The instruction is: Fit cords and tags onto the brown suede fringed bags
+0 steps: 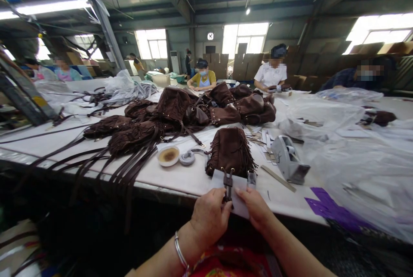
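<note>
We had the fringed brown bag (229, 150) on the tabletop (193, 178) just in front of us, its dark straps (228, 182) hanging toward us over a white sheet (239, 193). Our left hand (209, 214) was nearly closed, thumb and fingers pinching the straps' lower end; we could not tell whether it gripped the sheet too. Our right hand (257, 209) was partly curled, pinching the sheet's right side.

The straps could have slid or twisted if our left pinch had slackened, and uneven pulling could have creased the sheet or skewed it beneath them. The bag sat near the front edge, so a hard tug could have dragged it toward us. A sideways swing of the right arm might have knocked the tape dispenser (288, 161); a leftward one, the shallow dish (168, 155), spilling its brownish contents.
</note>
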Action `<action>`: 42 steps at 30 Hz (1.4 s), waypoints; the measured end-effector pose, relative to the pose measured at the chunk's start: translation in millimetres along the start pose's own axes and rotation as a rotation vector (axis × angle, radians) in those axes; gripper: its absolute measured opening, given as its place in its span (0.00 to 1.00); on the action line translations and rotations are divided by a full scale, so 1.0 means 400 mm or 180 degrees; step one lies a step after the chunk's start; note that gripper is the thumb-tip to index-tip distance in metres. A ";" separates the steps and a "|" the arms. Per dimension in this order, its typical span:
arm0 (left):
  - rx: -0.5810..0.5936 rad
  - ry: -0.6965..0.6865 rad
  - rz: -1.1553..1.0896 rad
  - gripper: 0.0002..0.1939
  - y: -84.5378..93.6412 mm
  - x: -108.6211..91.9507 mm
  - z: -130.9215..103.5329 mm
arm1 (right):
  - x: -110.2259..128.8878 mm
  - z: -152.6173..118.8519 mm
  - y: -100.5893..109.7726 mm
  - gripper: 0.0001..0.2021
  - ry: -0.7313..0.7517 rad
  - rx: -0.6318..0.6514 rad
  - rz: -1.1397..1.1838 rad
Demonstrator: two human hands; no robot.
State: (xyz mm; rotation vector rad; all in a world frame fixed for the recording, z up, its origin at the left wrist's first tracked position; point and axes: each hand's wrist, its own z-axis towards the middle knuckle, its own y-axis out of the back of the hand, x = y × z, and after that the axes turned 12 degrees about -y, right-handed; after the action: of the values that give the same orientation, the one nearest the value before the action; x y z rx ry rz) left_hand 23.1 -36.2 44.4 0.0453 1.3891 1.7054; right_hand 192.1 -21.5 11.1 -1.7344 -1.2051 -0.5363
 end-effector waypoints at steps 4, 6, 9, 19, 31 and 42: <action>0.0086 -0.0027 -0.0007 0.13 -0.003 0.001 -0.002 | 0.019 0.009 -0.018 0.18 0.0034 0.0087 0.0214; 0.0132 -0.0063 -0.0014 0.13 0.000 -0.001 -0.004 | 0.020 0.014 -0.020 0.18 0.0003 0.0104 0.0118; 0.0162 -0.0240 -0.0247 0.12 0.014 0.001 -0.006 | 0.018 0.017 -0.020 0.20 -0.0050 -0.0008 -0.0060; -0.0931 0.2369 -0.2960 0.20 -0.037 0.197 0.011 | 0.034 0.012 -0.009 0.21 -0.0017 -0.0179 -0.0247; -0.0158 0.1687 -0.2945 0.31 -0.126 0.108 0.112 | 0.048 0.031 -0.001 0.13 0.0590 -0.1138 -0.2643; -0.0299 0.1810 -0.3372 0.31 -0.144 0.130 0.092 | 0.045 0.016 -0.028 0.11 0.1148 -0.2007 -0.3432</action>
State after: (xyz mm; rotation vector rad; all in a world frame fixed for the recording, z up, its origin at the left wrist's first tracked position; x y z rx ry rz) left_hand 47.1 23.0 -13.0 -1.1040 1.3236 0.8758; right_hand 188.7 -6.1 26.8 -1.2024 -1.7465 -1.9374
